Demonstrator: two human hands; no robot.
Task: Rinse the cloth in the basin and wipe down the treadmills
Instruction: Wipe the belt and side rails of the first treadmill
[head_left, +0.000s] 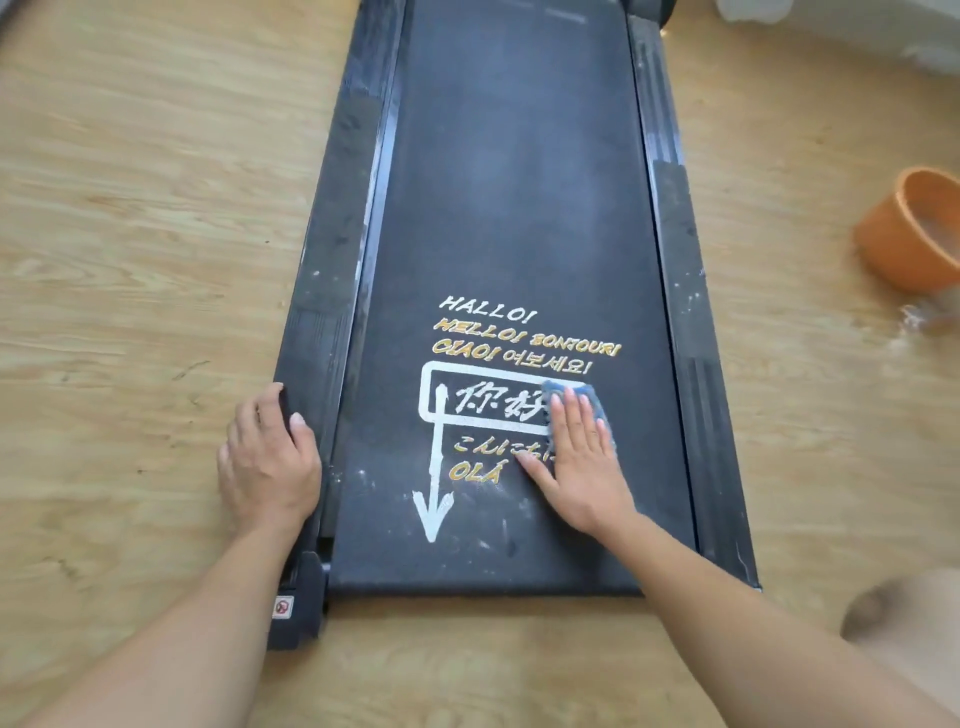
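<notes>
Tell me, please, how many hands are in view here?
2. The left hand holds the treadmill's left side rail near its end; the right hand presses the blue cloth flat on the belt. Neither is hidden.

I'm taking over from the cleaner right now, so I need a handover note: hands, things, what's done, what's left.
Left hand grips the left side rail near the treadmill's near end.
Right hand, flat, presses the blue cloth on the belt, over the printed box.
Orange basin stands on the floor to the right, with a wet patch beside it.
Done: wiping is under way.
Left: white smears by the arrow, the rest of the belt, a rinse.
</notes>
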